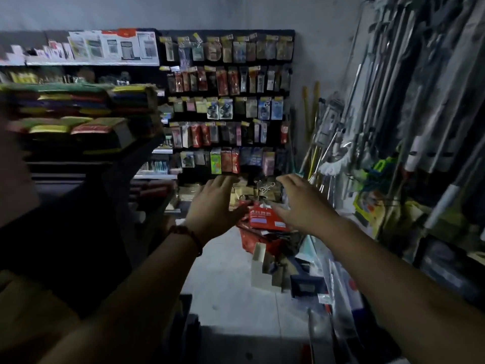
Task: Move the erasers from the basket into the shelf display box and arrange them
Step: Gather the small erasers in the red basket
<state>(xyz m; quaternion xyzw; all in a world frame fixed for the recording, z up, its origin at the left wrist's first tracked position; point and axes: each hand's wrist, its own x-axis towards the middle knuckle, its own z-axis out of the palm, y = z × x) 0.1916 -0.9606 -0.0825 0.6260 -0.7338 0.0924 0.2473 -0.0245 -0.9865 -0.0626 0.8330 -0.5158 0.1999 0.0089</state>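
left hand splayed flat, gripping nothing, right hand same deal, red box sitting between the two, hanging packets beyond

Dim, bluish light is filling the aisle; the floor is catching the brightest patch while the lower left corner is sinking into black. Motion blur is smearing the stacked shelf goods at left, and wide-angle distortion is bending the poles at right.
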